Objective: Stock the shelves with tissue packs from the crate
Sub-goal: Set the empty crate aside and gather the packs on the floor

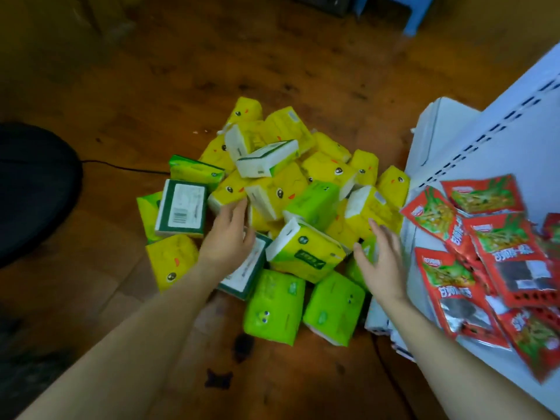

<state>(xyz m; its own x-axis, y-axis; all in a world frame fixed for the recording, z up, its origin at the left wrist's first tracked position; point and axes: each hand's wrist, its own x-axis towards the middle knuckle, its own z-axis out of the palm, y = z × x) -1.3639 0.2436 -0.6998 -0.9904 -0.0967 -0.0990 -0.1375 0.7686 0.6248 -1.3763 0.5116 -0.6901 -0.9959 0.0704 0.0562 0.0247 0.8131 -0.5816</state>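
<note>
A heap of yellow and green tissue packs (pixel 291 192) lies on the wooden floor; no crate is in view. One yellow-green pack (pixel 306 253) sits tilted at the heap's near side, between my hands. My left hand (pixel 230 234) reaches over the heap's left part with fingers spread, above a white-and-dark-green pack (pixel 245 271). To the right of the tilted pack my right hand (pixel 378 262) hovers with fingers straight and spread. Neither hand holds anything. Two green packs (pixel 272 304) lie nearest me.
A white shelf (pixel 485 140) stands at the right, its lower board strewn with several red snack packets (pixel 497 250). A dark round object (pixel 33 186) with a black cable lies at the left. A blue stool leg (pixel 415 16) shows at the top.
</note>
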